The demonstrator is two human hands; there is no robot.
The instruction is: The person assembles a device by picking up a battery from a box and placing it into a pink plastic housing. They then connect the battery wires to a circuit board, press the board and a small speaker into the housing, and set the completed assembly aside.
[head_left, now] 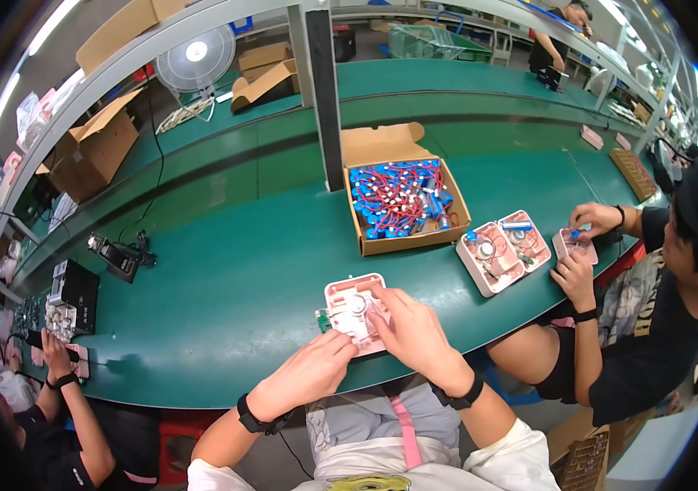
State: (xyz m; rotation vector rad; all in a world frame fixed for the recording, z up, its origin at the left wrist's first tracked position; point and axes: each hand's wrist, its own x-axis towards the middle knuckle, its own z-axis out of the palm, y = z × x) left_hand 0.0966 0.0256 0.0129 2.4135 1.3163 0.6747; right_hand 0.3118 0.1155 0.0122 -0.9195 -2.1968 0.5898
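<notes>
An open pink plastic housing (pixel 352 288) lies on the green bench right in front of me, with a round white part (pixel 356 305) inside it. A small green circuit board (pixel 323 320) sticks out past its left side. My left hand (pixel 313 370) is closed at the lower left corner of the housing, fingertips bunched near the board. From the right, my right hand (pixel 416 329) grips the housing, its forefinger and thumb reaching over the inside. My hands hide the housing's lower and right parts.
Beyond the housing stands an open cardboard box (pixel 408 242) of blue cells with red wires. Two pink housings (pixel 492 282) sit to the right, near a co-worker's hands (pixel 580 282). Another co-worker's hand (pixel 56 356) works at far left. A metal post (pixel 322 98) rises behind.
</notes>
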